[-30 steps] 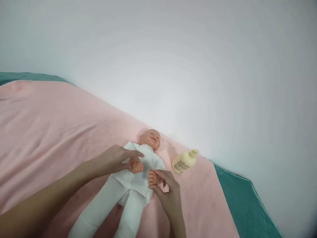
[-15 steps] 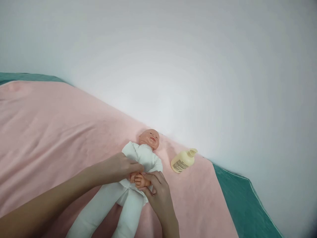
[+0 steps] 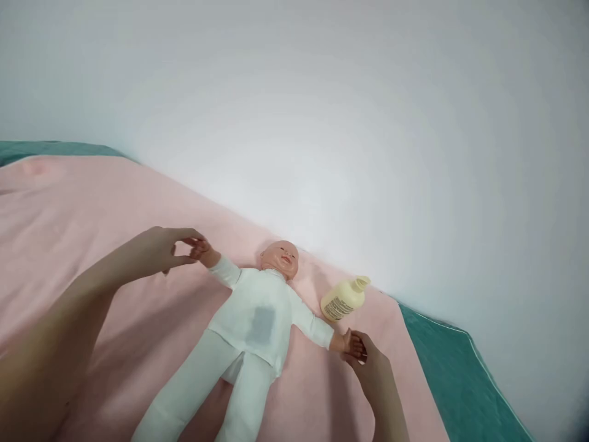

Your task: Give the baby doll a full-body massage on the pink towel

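Observation:
A baby doll in a white top and white trousers lies on its back, arms spread wide, with a grey patch on its belly. My left hand pinches the doll's hand on the left between thumb and fingers, that arm stretched up and outward. On the right, my right hand has its thumb and fingers closed round the doll's other hand. Just above that arm stands a pale yellow pump bottle with dark print on its side.
A pink blanket lies under the doll and bottle. Green cloth shows beyond it at the right and at the far left. A pale wall rises behind the far edge.
My hands have moved apart from the doll's belly, left hand up and left, right hand out to the right, spreading the doll's arms. The grey patch is now uncovered.

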A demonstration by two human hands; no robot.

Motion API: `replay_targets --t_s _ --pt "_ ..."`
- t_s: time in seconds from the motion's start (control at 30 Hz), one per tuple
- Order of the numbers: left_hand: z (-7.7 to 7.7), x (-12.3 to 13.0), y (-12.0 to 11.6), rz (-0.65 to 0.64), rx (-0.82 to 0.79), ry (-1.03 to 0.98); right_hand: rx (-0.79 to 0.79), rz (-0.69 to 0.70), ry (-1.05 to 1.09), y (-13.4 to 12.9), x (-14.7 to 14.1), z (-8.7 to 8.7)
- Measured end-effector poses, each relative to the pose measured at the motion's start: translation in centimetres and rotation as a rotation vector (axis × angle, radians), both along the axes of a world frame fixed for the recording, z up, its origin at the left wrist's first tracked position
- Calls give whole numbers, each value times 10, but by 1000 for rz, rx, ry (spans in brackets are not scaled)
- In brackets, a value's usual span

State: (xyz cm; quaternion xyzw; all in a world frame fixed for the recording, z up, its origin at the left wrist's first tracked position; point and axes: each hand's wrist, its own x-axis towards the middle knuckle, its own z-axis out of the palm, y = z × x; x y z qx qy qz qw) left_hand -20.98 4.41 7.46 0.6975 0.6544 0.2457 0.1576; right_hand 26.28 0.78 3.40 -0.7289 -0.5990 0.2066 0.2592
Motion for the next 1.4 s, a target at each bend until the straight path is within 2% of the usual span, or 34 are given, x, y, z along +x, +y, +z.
replay_targets --t_s 0.1,0.2,0.3,0.37,0.43,0.6,0.7,0.8,0.9,0.97,1.07,1.13,1.27,1.4 --pt "-31 -26 16 129 -26 82 -62 -23 -85 5 13 -19" --pt "-63 -40 33 130 -144 185 -21 -16 -76 8 15 -32" --pt "-77 -43 43 101 -263 225 -7 -10 -114 7 14 -35" --pt "-73 -41 43 102 -330 212 -37 -11 -107 6 13 -30" --pt "-60 -37 37 115 -324 181 -72 -18 -69 3 12 -22" --pt "-15 -15 10 150 -81 8 -9 -16 -4 -1 -1 3" --pt "2 7 -4 52 38 22 98 17 93 -4 -19 9" --pt "10 35 -14 -184 108 30 223 91 157 -8 -47 9" --pt "9 67 -21 -530 73 -18 316 272 175 -12 -79 9" --pt "2 86 -25 -686 61 6 372 456 172 -15 -99 7" --pt "-15 107 -26 -700 109 149 463 691 92 -17 -120 2" --pt "-25 115 -27 -668 163 221 495 776 5 -18 -126 -3" --pt "-38 122 -27 -667 246 255 494 824 -126 -19 -131 -11" --pt "-42 126 -25 -679 249 276 516 828 -181 -20 -133 -13"
